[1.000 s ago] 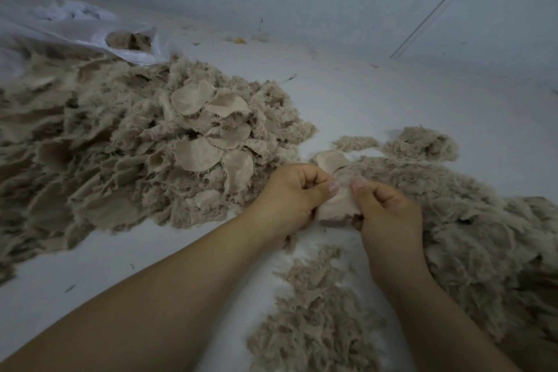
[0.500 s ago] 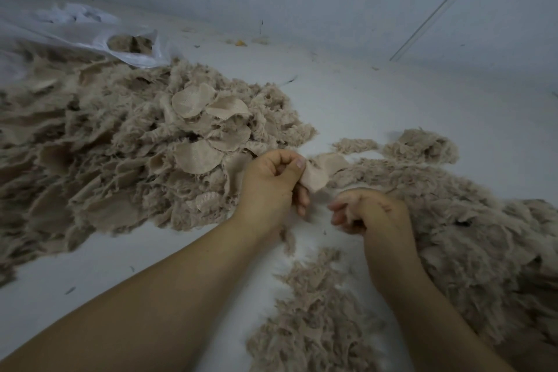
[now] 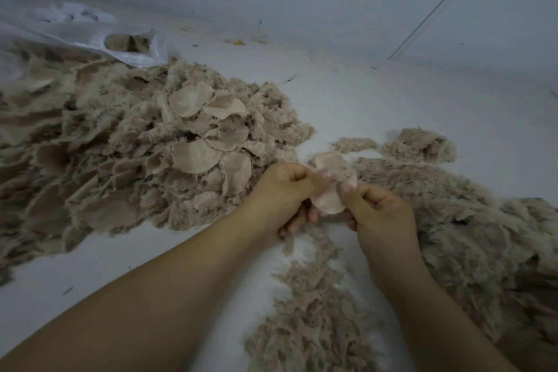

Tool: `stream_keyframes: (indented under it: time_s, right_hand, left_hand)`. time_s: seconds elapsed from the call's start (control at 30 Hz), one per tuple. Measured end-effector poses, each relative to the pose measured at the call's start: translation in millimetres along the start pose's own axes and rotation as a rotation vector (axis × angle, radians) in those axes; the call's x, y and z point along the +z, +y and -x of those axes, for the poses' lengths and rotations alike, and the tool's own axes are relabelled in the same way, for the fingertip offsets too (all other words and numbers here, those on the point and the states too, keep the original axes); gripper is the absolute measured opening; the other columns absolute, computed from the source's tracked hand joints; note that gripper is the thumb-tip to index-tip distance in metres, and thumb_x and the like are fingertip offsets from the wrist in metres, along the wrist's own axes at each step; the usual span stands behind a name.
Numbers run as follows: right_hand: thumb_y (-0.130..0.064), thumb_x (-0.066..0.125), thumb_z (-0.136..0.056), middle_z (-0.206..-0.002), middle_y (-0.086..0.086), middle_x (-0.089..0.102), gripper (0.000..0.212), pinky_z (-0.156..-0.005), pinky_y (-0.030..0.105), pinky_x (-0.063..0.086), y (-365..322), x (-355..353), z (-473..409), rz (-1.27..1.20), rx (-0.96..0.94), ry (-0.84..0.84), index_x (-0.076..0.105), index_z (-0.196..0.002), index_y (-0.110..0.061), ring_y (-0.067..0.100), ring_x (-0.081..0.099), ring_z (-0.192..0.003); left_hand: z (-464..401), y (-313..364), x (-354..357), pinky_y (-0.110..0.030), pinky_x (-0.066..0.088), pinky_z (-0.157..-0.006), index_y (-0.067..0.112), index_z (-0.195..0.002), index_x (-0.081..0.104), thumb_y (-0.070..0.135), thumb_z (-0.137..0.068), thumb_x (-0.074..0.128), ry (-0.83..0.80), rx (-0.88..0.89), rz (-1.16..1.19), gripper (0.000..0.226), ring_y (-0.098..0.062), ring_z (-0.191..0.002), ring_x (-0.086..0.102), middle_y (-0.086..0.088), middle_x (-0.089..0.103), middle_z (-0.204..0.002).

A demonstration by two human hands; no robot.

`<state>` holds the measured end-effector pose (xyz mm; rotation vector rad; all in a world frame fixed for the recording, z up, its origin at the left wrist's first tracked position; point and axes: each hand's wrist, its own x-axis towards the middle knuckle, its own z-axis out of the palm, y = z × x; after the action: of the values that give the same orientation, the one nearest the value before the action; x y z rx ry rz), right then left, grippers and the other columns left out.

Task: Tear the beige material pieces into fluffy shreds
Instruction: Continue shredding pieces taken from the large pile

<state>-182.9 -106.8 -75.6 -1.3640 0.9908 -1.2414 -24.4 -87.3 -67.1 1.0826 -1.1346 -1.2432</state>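
Between my hands sits one round beige piece (image 3: 329,201), just past the middle toward 3 o'clock. My left hand (image 3: 282,195) and right hand (image 3: 379,214) both pinch its top edge. It looks light, soft and thin, so I should grip the rim tight.

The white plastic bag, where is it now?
In the head view, the white plastic bag lies far left, behind the big beige pile, near the wall.
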Motion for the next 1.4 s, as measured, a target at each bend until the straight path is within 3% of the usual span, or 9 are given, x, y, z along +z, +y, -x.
stream_keyframes:
  time_s: [0.13,0.43,0.63,0.73,0.83,1.0,1.2,1.3,1.4]
  right_hand:
    - [-0.020,0.065,-0.095,-0.053,-0.005,0.058,0.032,-0.048,0.017,0.041,-3,0,1,0.028,-0.011,0.003,0.073,-0.064,-0.015,0.005,0.047,-0.047]
    - [-0.020,0.069,-0.094,-0.077,0.034,0.064,0.027,-0.066,0.059,0.053,0,2,3,0.156,-0.089,-0.084,0.072,-0.074,-0.001,0.055,0.058,-0.073]
    - [-0.014,0.066,-0.095,-0.052,-0.004,0.062,0.028,-0.051,0.019,0.046,1,0,0,0.043,-0.015,0.000,0.074,-0.068,-0.013,0.005,0.053,-0.048]
    - [-0.016,0.066,-0.095,-0.050,-0.006,0.056,0.029,-0.048,0.020,0.040,0,0,1,0.067,-0.018,0.000,0.071,-0.067,-0.012,0.007,0.044,-0.046]
    - [-0.017,0.064,-0.096,-0.049,-0.006,0.053,0.037,-0.047,0.018,0.039,0,0,1,0.056,0.002,0.034,0.068,-0.060,-0.011,0.005,0.043,-0.046]
    - [-0.021,0.056,-0.101,-0.049,-0.011,0.051,0.034,-0.046,0.016,0.035,0,2,1,0.050,0.004,0.064,0.069,-0.070,-0.013,0.003,0.039,-0.045]
    - [-0.020,0.057,-0.101,-0.050,-0.011,0.053,0.036,-0.048,0.016,0.038,-1,3,1,0.064,-0.009,0.041,0.066,-0.067,-0.011,0.001,0.043,-0.047]
    - [-0.022,0.054,-0.102,-0.054,-0.010,0.055,0.037,-0.049,0.020,0.037,-1,4,1,0.059,0.012,0.073,0.069,-0.071,-0.010,0.005,0.042,-0.049]
    - [-0.024,0.050,-0.104,-0.058,-0.009,0.057,0.039,-0.048,0.020,0.039,-1,4,1,0.008,0.051,0.112,0.072,-0.072,-0.015,0.005,0.044,-0.051]
  left_hand:
    - [1,3,0,-0.014,0.021,-0.031,0.014,-0.071,0.062,0.022,-0.095,0.063,-0.100,-0.053,-0.121,0.026,-0.012,-0.026,0.033,-0.007,0.054,-0.048]
    - [1,2,7,-0.015,0.032,-0.033,-0.007,-0.081,0.059,0.020,-0.099,0.056,0.191,0.071,-0.196,0.034,-0.010,-0.033,0.041,-0.010,0.051,-0.056]
    - [-4,3,-4,-0.017,0.025,-0.035,0.008,-0.067,0.056,0.033,-0.103,0.045,0.270,0.050,-0.056,0.045,-0.018,-0.030,0.034,-0.006,0.047,-0.049]
    - [-2,8,-8,-0.017,0.027,-0.035,0.007,-0.074,0.064,0.049,-0.094,0.056,0.002,-0.054,-0.218,0.047,-0.015,-0.031,0.039,-0.006,0.055,-0.052]
    - [0,11,-11,-0.017,0.027,-0.036,0.006,-0.076,0.066,0.024,-0.095,0.062,-0.218,-0.078,-0.327,0.026,-0.011,-0.032,0.035,-0.002,0.051,-0.046]
    - [-5,15,-8,-0.016,0.024,-0.034,0.002,-0.091,0.060,0.013,-0.097,0.053,0.060,0.047,0.220,0.014,-0.015,-0.033,0.039,-0.008,0.053,-0.054]
    - [3,15,-7,-0.019,0.019,-0.032,0.002,-0.075,0.058,0.017,-0.093,0.063,-0.262,-0.200,-0.213,0.024,-0.011,-0.030,0.038,-0.006,0.048,-0.048]
    - [1,19,-4,-0.021,0.026,-0.035,0.002,-0.085,0.061,0.008,-0.096,0.056,-0.042,-0.072,0.042,0.014,-0.015,-0.035,0.045,-0.007,0.054,-0.053]
    - [-8,26,-4,-0.032,0.054,-0.055,0.009,-0.116,0.055,-0.002,-0.099,0.045,0.280,0.245,0.365,0.023,-0.023,-0.077,0.071,-0.008,0.072,-0.100]
